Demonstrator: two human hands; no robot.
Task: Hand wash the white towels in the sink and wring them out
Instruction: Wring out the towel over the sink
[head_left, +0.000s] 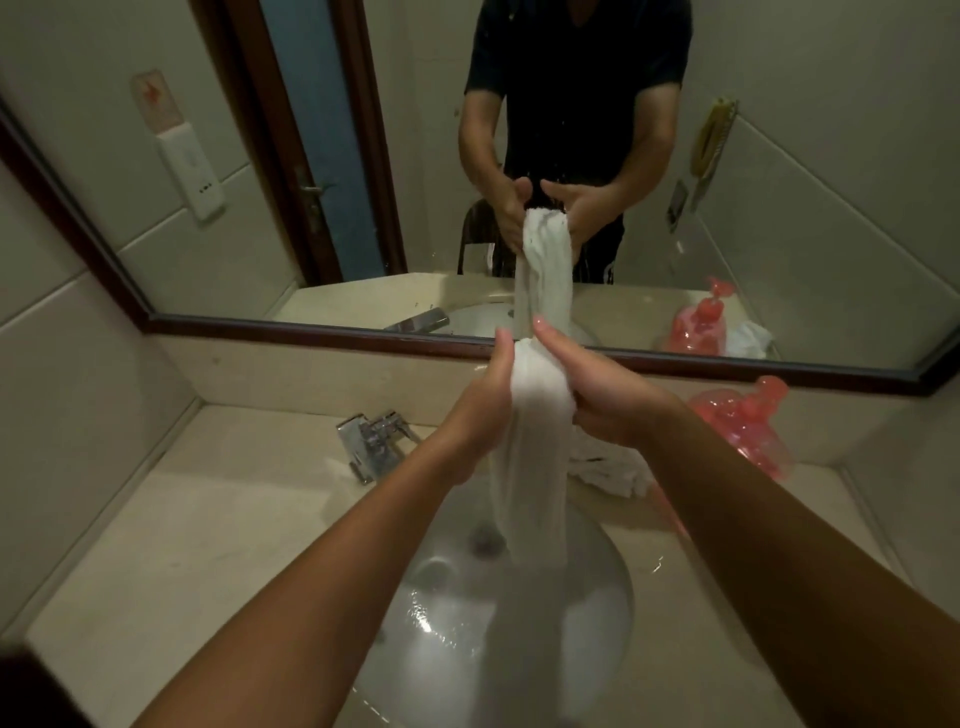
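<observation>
A wet white towel (530, 467) hangs as a long bunched rope above the sink (597, 566), its lower end down in the basin near the drain. My left hand (480, 402) and my right hand (597, 395) both grip its upper end from either side, held up in front of the mirror. Water lies in the basin. More white towels (613, 470) sit in a heap on the counter behind my right forearm, partly hidden.
A chrome faucet (371, 436) stands at the sink's back left. A pink plastic bag (748, 421) lies on the counter at the right, against the wall. The mirror (311, 156) spans the wall behind the beige counter (182, 545).
</observation>
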